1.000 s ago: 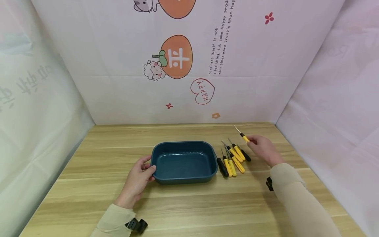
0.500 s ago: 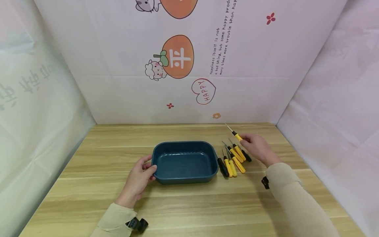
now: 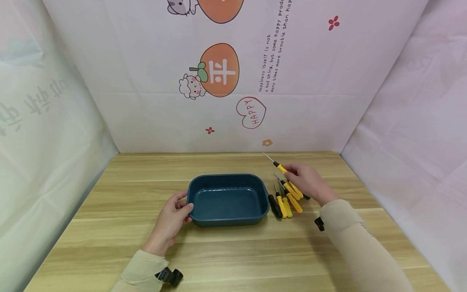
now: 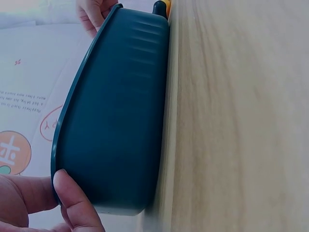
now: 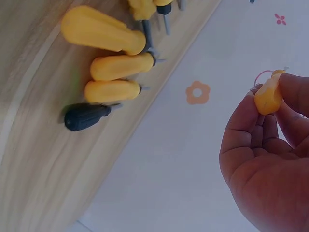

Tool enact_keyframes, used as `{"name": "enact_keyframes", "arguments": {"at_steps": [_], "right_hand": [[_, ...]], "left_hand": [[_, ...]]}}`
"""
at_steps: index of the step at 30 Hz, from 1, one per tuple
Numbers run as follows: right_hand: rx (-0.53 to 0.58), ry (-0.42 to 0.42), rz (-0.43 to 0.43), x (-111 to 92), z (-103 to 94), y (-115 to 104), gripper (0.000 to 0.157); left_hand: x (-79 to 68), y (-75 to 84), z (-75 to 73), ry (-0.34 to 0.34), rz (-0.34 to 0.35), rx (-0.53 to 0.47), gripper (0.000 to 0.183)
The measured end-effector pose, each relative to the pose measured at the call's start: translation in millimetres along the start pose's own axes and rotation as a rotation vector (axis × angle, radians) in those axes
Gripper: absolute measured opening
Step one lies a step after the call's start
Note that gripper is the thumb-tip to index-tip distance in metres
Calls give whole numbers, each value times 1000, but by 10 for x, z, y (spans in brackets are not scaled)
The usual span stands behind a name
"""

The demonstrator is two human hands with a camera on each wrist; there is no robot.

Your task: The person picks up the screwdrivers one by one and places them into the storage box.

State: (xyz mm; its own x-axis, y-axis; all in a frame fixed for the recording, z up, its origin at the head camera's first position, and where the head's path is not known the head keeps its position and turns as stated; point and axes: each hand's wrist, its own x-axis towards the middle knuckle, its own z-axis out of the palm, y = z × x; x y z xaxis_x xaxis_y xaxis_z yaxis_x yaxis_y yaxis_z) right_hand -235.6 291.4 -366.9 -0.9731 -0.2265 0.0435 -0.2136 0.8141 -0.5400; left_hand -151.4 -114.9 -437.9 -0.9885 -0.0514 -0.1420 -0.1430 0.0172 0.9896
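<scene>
A dark teal rectangular tray (image 3: 226, 222) stands on the wooden table, nothing inside it. My left hand (image 3: 171, 217) grips its left rim, thumb over the edge and fingers along the outside, as the left wrist view also shows. My right hand (image 3: 306, 180) pinches a yellow-handled screwdriver (image 3: 280, 166) by its handle, raised, with the shaft pointing up and left toward the back wall. In the right wrist view the yellow handle (image 5: 268, 99) sits between thumb and fingers. Below that hand lie several yellow screwdrivers (image 3: 293, 202) and a black-handled screwdriver (image 3: 275, 207) against the tray's right side.
Another black screwdriver (image 5: 84, 117) lies at the far end of the pile, mostly behind the right hand in the head view. A printed white sheet (image 3: 164, 121) covers the back wall, with more sheeting at both sides. Wooden tabletop (image 3: 233, 259) extends in front of the tray.
My right hand has moved left with the yellow screwdriver, from right of the pile to over its back part. The left hand and the tray have stayed in place.
</scene>
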Motion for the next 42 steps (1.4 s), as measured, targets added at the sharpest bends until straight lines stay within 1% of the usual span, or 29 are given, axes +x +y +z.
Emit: {"name": "enact_keyframes", "arguments": {"at_steps": [6,13,20,33,38,42], "right_hand": [[6,0,-48,21,50,-130,39],[-6,-10,-80,86,117,-327,36],[-30,-14,-154,148,182,-481,31],[-59,-72,-167,269,359,-723,27],[-116,-77,-204,318,457,-790,25],[-136,-78,-232,358,535,-822,23]], "left_hand": [[5,-1,6,0,-2,-10,51],[12,-7,19,1,-3,-8,51],[20,-17,40,-1,-3,-9,52],[17,-27,51,0,-5,-9,51],[16,-26,54,-1,-5,-13,51],[20,-25,48,-2,-5,-13,51]]}}
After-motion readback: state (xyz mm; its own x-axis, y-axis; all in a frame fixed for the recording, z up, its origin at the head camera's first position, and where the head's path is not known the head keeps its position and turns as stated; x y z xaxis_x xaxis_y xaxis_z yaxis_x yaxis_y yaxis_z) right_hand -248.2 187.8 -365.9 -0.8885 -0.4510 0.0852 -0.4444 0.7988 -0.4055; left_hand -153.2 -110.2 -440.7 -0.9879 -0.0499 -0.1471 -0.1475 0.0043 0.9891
